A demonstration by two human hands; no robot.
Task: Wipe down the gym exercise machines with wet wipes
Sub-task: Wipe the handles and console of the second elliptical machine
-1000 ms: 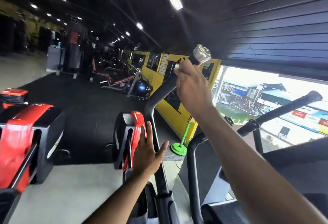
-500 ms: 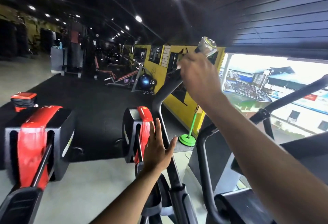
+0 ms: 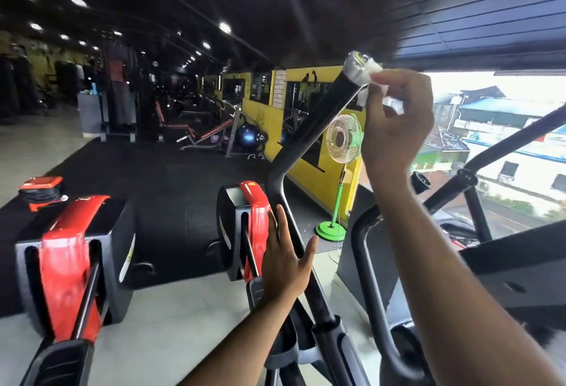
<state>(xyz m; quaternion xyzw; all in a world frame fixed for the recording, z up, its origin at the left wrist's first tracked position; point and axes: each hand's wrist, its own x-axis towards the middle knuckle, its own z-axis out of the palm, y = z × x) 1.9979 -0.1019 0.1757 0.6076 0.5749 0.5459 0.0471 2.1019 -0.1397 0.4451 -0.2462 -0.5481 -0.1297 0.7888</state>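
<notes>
Wipe: white wet wipe (image 3: 376, 79) at the handlebar's silver end cap (image 3: 356, 70), up high.
Right hand: my right hand (image 3: 395, 128) pinching it.
Left hand: my left hand (image 3: 286, 260) spread flat against the black handlebar (image 3: 301, 146).
Nearby: green fan (image 3: 341, 140) behind.

Both forearms (image 3: 232, 342) bare (no sleeves, rings or watch).

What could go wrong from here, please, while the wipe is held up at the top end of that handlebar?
1. The right hand only pinches the wet wipe at the silver end cap; the wipe could slip and fall.
2. The left hand rests open against the handlebar, not gripping it, so the bar may swing under wiping pressure.
3. The long black shaft below the cap might be skipped.
</notes>
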